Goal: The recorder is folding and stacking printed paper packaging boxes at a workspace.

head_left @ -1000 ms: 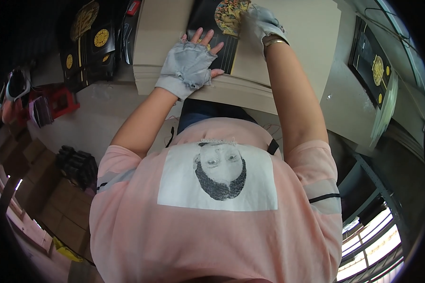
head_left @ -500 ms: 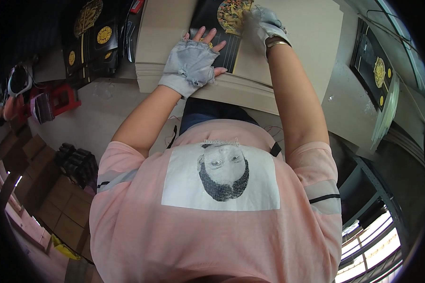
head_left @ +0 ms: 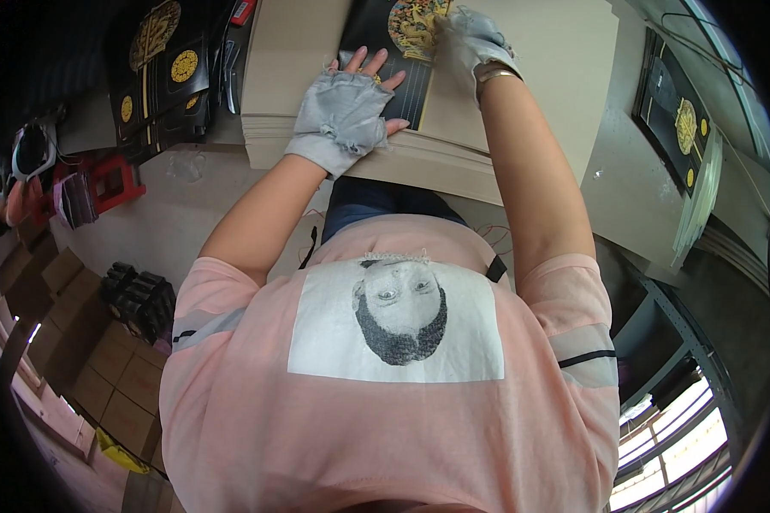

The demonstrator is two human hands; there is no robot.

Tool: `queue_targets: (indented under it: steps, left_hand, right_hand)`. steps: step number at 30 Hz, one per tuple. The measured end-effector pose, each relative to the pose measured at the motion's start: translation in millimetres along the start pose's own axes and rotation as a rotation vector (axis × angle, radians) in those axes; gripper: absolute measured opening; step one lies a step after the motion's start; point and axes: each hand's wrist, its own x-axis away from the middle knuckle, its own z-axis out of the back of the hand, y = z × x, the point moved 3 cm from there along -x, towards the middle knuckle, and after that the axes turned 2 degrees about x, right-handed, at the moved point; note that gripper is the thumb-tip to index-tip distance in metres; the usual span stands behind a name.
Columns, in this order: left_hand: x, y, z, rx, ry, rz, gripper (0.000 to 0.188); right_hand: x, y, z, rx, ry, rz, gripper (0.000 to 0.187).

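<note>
A black printed sheet (head_left: 411,90) with a colourful gold medallion lies on a stack of grey-beige boards (head_left: 539,77). My left hand (head_left: 342,111), in a grey fingerless glove, rests flat over the sheet's left side with its fingers spread. At the sheet's right edge, by the medallion, is my right hand (head_left: 477,43), also gloved in grey. Its fingers are bent out of sight and somewhat blurred, so whether they grip anything is hidden. The upper end of the sheet runs out of the picture.
Black-and-gold printed pieces (head_left: 158,85) are piled to the left. Another black-and-gold printed stack (head_left: 676,120) lies on the right side of the table. A red plastic stool (head_left: 115,184) stands at the left, with brown cartons (head_left: 111,368) below it.
Both hands keep nearly the same places on the sheet. The whole view has shifted very slightly, and the right hand looks a little less blurred.
</note>
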Motion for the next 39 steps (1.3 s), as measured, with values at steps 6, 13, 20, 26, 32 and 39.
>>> queue_targets:
  steps: [6, 13, 20, 26, 32, 39]
  left_hand:
    - [-0.4, -1.4, -1.7, -0.009, 0.016, 0.0, 0.076]
    - [0.8, -2.3, 1.3, -0.009, -0.002, 0.01, 0.077]
    - [7.1, -3.2, 1.7, 0.016, -0.065, 0.036, 0.074]
    - [5.7, -37.5, -17.2, 0.382, 0.219, -0.032, 0.049]
    - [24.2, -157.8, -16.0, 0.62, 0.723, 0.299, 0.053]
    - [0.5, -62.9, -5.5, -0.03, 0.011, 0.25, 0.077]
  right_hand:
    - [-9.5, 5.3, -1.1, 0.178, 0.029, 0.046, 0.041]
    - [-26.8, 6.3, -12.7, 0.534, -0.087, 0.253, 0.041]
    - [43.3, 0.0, -39.5, 0.426, 0.395, 0.416, 0.056]
    - [66.8, 21.1, -74.7, 0.766, 0.263, 0.637, 0.071]
    - [65.7, 17.2, -73.8, 0.752, 0.255, 0.635, 0.076]
    - [65.2, 13.1, -70.2, 0.804, 0.18, 0.593, 0.076]
